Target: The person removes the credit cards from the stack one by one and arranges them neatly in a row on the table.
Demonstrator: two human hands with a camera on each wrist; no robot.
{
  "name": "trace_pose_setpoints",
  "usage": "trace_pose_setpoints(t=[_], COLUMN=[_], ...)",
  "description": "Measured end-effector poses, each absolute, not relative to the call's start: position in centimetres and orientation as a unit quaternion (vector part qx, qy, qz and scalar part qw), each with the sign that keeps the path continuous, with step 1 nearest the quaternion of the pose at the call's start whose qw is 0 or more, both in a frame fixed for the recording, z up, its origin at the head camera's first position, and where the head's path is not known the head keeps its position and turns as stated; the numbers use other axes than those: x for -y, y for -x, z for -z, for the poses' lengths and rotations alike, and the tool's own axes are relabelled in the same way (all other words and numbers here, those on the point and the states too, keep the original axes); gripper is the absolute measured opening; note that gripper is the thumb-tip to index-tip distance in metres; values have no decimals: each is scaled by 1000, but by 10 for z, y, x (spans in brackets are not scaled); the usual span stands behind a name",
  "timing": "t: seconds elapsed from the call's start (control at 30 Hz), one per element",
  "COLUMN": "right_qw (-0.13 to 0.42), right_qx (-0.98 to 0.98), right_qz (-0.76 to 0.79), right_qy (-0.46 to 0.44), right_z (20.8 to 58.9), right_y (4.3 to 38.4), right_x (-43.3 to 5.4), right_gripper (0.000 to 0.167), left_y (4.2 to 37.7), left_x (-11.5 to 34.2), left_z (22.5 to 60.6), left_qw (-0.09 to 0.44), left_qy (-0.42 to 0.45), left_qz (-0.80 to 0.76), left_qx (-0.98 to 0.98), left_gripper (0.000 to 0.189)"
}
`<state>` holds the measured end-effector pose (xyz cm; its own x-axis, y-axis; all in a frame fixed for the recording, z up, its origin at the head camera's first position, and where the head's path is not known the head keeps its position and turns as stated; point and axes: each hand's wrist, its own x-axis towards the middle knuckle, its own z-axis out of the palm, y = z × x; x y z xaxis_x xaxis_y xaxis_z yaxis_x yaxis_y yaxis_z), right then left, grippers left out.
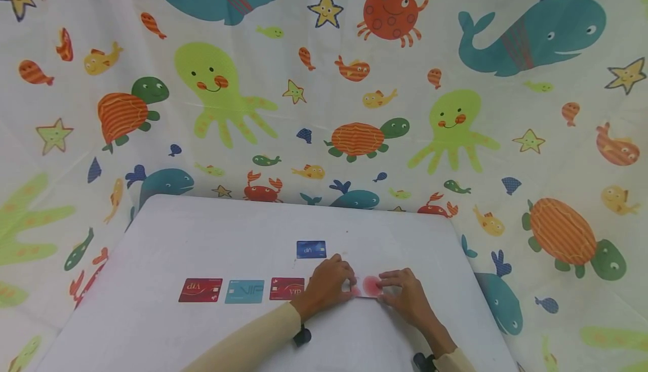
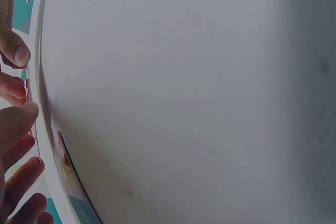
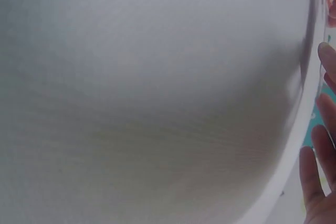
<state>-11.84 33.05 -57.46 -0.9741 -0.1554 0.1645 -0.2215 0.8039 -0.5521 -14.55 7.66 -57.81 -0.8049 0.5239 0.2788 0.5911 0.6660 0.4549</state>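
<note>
A pale card with a pink-red round mark [image 1: 372, 286] lies between the two hands low over the white tabletop. My left hand [image 1: 330, 279] pinches its left side, and its fingers cover that part of the card. On the opposite side, my right hand [image 1: 407, 293] holds the edge between thumb and fingers. Beside the left hand lies a red VIP card [image 1: 286, 288], its right end hidden by that hand. In the left wrist view the left hand [image 2: 18, 166] appears at the left edge; the right wrist view catches the right hand's fingers [image 3: 311, 174] at its right edge.
Left of the hands, a light blue VIP card [image 1: 244, 291] and another red VIP card [image 1: 200, 290] continue the row. A dark blue VIP card [image 1: 311, 249] lies farther back. Behind the white table [image 1: 243, 220] hangs a cloth [image 1: 314, 40] printed with sea animals.
</note>
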Motion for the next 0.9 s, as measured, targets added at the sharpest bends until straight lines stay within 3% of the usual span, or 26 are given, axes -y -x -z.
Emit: trace_pose_setpoints(t=[0.6,0.9], right_qw=[83,67], right_qx=[940,945], right_qz=[-303,-301], right_qy=[-132,-106], right_z=[580,578], right_y=[119,119], right_x=[-327,-323], right_gripper=[32,33], left_y=[144,146], left_x=[-79,-78], left_z=[579,585], left_qw=[55,61], left_qy=[292,292], left_qz=[289,290], left_qx=[910,910], left_gripper=[21,24])
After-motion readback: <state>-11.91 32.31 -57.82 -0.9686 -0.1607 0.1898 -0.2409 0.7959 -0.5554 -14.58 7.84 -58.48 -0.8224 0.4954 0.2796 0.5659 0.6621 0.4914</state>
